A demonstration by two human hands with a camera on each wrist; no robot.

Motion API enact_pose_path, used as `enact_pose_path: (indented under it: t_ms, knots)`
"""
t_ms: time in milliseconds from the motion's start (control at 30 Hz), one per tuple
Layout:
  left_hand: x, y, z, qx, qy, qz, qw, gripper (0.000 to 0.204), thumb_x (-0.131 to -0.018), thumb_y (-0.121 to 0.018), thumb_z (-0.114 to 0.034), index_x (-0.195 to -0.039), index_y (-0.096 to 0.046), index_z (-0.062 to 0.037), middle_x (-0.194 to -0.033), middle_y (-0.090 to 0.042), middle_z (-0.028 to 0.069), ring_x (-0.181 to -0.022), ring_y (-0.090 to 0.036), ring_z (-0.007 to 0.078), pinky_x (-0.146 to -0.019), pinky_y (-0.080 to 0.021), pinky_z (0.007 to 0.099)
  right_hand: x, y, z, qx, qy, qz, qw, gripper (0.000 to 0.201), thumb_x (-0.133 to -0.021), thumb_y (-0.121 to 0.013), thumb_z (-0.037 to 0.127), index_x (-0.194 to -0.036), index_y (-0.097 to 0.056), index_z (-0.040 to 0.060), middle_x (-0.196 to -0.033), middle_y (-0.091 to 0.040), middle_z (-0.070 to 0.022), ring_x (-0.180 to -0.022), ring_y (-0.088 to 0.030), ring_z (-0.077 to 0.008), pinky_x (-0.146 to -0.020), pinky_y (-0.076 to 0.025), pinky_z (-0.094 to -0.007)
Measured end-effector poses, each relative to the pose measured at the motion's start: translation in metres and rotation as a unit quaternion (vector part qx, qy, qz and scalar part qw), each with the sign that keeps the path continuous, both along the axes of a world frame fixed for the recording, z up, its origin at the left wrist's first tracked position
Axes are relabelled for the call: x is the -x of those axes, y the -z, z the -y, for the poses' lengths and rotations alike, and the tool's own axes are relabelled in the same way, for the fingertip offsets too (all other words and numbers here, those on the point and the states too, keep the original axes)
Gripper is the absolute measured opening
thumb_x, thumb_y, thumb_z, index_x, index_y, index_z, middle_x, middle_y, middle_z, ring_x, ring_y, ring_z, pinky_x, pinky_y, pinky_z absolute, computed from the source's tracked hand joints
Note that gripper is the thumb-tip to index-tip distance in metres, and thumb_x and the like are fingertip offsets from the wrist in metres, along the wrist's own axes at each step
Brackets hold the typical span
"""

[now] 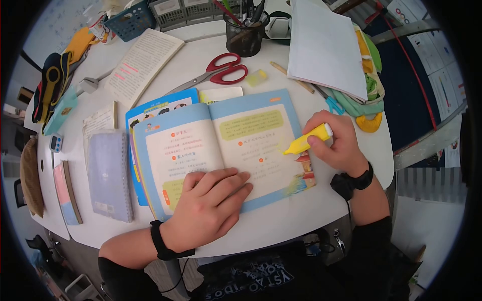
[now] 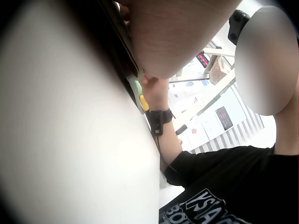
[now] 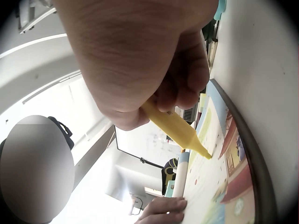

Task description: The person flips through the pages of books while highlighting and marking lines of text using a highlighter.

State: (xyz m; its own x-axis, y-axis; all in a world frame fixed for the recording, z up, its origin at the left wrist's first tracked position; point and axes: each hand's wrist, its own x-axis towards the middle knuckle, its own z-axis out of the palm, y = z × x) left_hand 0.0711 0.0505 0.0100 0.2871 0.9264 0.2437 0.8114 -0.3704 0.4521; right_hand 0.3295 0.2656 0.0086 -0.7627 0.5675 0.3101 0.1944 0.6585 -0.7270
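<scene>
An open book with blue page borders (image 1: 256, 198) lies on the white table. The left hand (image 1: 208, 205) rests across its lower middle, over the gutter, with fingers relaxed. In the right hand (image 1: 339, 143) a yellow highlighter (image 1: 306, 142) is pinched, its tip at the right page beside the printed lines. The right wrist view shows the highlighter (image 3: 175, 128) under the right hand (image 3: 182, 79), tip close to or on the page; contact cannot be told. A short yellow mark shows near the tip in the head view.
Red-handled scissors (image 1: 228, 69), a yellow cap (image 1: 256, 77) and a pen holder (image 1: 245, 37) stand or lie behind the book. A purple notebook (image 1: 109, 175) is at left, a printed book (image 1: 143, 65) at back left, and a white paper stack (image 1: 326, 52) at back right.
</scene>
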Motion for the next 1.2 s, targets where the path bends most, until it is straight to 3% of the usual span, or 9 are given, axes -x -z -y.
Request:
enact_pose_path:
  t_ms: [67,133,167,233,367,433,667,800,1200]
  knots:
    - [0.000,0.000,0.000,0.000,0.000,0.002,1.000,0.046,-0.076,-0.073,-0.006,-0.122,-0.072,-0.0102,-0.132,-0.067,0.0029,-0.122,-0.062,0.0224,-0.095,-0.040,0.0398,0.000,0.000,-0.002,-0.013,0.008,0.005,1.000,0.013,-0.091,-0.073,0.009,-0.102,-0.069,0.0025,-0.092,-0.073,-0.0082,-0.077,-0.069,-0.0162,-0.070,-0.052,-0.0259]
    - [0.000,0.000,0.000,0.001,0.001,0.000,1.000,0.046,-0.076,-0.073,-0.006,-0.122,-0.072,-0.0102,-0.132,-0.067,0.0028,-0.122,-0.062,0.0225,-0.096,-0.040,0.0398,0.002,0.005,-0.009,-0.123,0.170,-0.044,0.977,0.019,-0.095,-0.071,0.008,-0.113,-0.067,0.0018,-0.101,-0.072,-0.0074,-0.084,-0.068,-0.0134,-0.072,-0.052,-0.0249]
    - [0.000,0.000,0.000,0.002,0.000,0.001,1.000,0.046,-0.076,-0.073,-0.006,-0.121,-0.072,-0.0102,-0.132,-0.067,0.0028,-0.122,-0.062,0.0226,-0.096,-0.040,0.0398,0.000,0.004,-0.011,-0.123,0.170,-0.045,0.977,0.019,-0.095,-0.071,0.008,-0.113,-0.067,0.0018,-0.101,-0.072,-0.0074,-0.084,-0.068,-0.0134,-0.072,-0.052,-0.0249]
    - [0.000,0.000,0.000,0.002,0.000,0.001,1.000,0.046,-0.075,-0.073,-0.006,-0.121,-0.072,-0.0102,-0.132,-0.067,0.0028,-0.122,-0.062,0.0227,-0.096,-0.040,0.0398,-0.006,0.001,-0.015,0.130,0.217,-0.170,0.953,0.029,-0.098,-0.070,0.005,-0.125,-0.062,0.0019,-0.110,-0.068,-0.0070,-0.091,-0.067,-0.0129,-0.076,-0.053,-0.0255]
    - [-0.001,-0.001,-0.001,0.001,-0.001,0.000,1.000,0.046,-0.075,-0.073,-0.006,-0.121,-0.072,-0.0101,-0.132,-0.067,0.0029,-0.122,-0.062,0.0229,-0.096,-0.040,0.0399,-0.001,0.005,-0.013,0.045,0.223,-0.170,0.959,0.037,-0.097,-0.071,0.003,-0.131,-0.057,0.0024,-0.112,-0.066,-0.0064,-0.090,-0.067,-0.0150,-0.079,-0.055,-0.0269]
    - [0.000,-0.001,-0.001,0.004,0.000,-0.003,1.000,0.046,-0.075,-0.073,-0.006,-0.121,-0.072,-0.0101,-0.132,-0.067,0.0030,-0.121,-0.062,0.0229,-0.096,-0.040,0.0400,0.003,0.009,-0.008,-0.051,0.161,-0.129,0.977,0.040,-0.093,-0.074,0.000,-0.129,-0.056,0.0016,-0.112,-0.067,-0.0081,-0.091,-0.068,-0.0150,-0.084,-0.055,-0.0276]
    - [-0.001,-0.002,-0.002,0.009,0.000,-0.006,1.000,0.047,-0.075,-0.073,-0.005,-0.121,-0.073,-0.0100,-0.132,-0.068,0.0033,-0.122,-0.062,0.0235,-0.097,-0.040,0.0403,0.005,0.003,0.011,-0.009,0.014,-0.010,1.000,0.038,-0.088,-0.079,0.005,-0.121,-0.059,0.0022,-0.107,-0.069,-0.0115,-0.091,-0.071,-0.0202,-0.083,-0.056,-0.0293]
    - [-0.002,-0.002,-0.002,0.013,0.001,-0.007,1.000,0.047,-0.075,-0.073,-0.005,-0.122,-0.072,-0.0101,-0.131,-0.068,0.0034,-0.121,-0.062,0.0240,-0.097,-0.040,0.0406,0.005,-0.002,0.006,-0.083,0.011,-0.014,0.996,0.033,-0.086,-0.079,0.005,-0.116,-0.065,0.0026,-0.105,-0.071,-0.0109,-0.087,-0.069,-0.0200,-0.080,-0.056,-0.0291]
    - [-0.001,-0.003,-0.002,0.010,0.000,-0.009,1.000,0.047,-0.075,-0.072,-0.006,-0.121,-0.073,-0.0098,-0.131,-0.068,0.0037,-0.121,-0.062,0.0237,-0.096,-0.040,0.0407,0.004,-0.005,0.002,-0.042,-0.034,-0.055,0.997,0.035,-0.079,-0.083,0.004,-0.112,-0.070,0.0039,-0.098,-0.070,-0.0109,-0.084,-0.068,-0.0216,-0.073,-0.052,-0.0284]
